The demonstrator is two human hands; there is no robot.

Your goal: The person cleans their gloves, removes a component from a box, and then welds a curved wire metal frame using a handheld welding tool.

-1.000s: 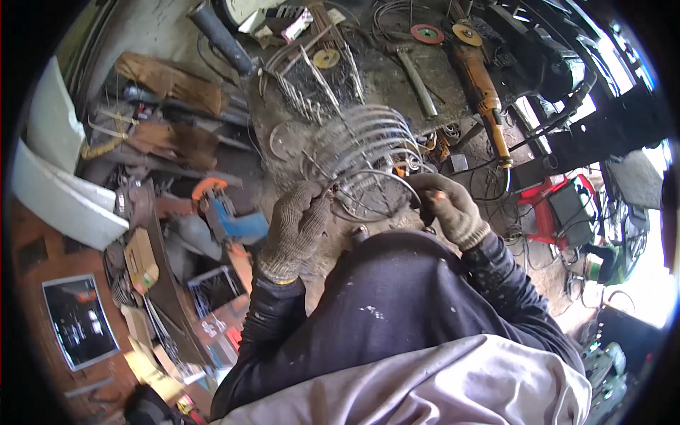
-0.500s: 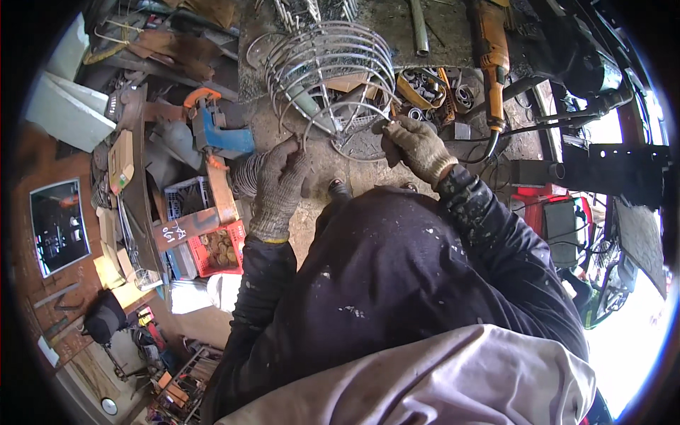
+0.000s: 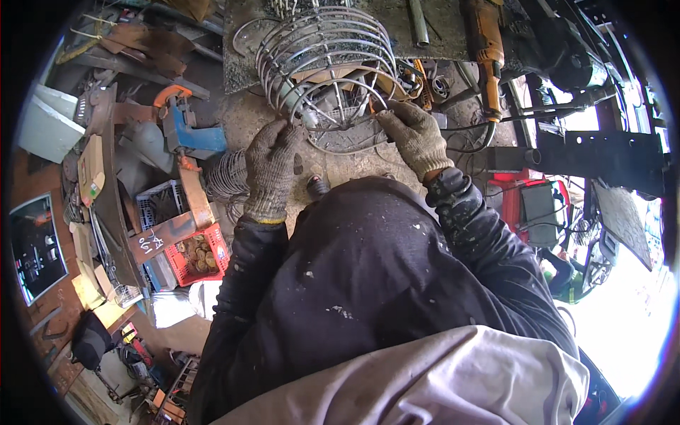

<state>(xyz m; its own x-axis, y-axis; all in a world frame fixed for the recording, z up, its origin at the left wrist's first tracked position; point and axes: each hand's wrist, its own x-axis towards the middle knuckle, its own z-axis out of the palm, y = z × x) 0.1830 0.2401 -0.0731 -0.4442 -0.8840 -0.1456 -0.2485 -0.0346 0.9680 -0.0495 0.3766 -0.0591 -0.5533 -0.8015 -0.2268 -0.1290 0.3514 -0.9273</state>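
A bare metal wire cage, made of several round rings joined by lengthwise rods, lies on its side at the near edge of the workbench. A wire ring spans between my hands at the cage's near end; I cannot tell whether it touches the cage. My left hand, in a knitted work glove, pinches the ring's left side. On the right side, my right hand, gloved alike, closes its fingers on it. The exact contact at the fingertips is partly hidden.
The dark workbench carries a metal tube and an orange power tool with a cord. To the left are a blue clamp, a stack of wire rings and a red crate of round pieces.
Both hands have moved slightly forward, bringing the ring closer to the cage's near end. The whole view has shifted a little, with the surroundings sliding left.
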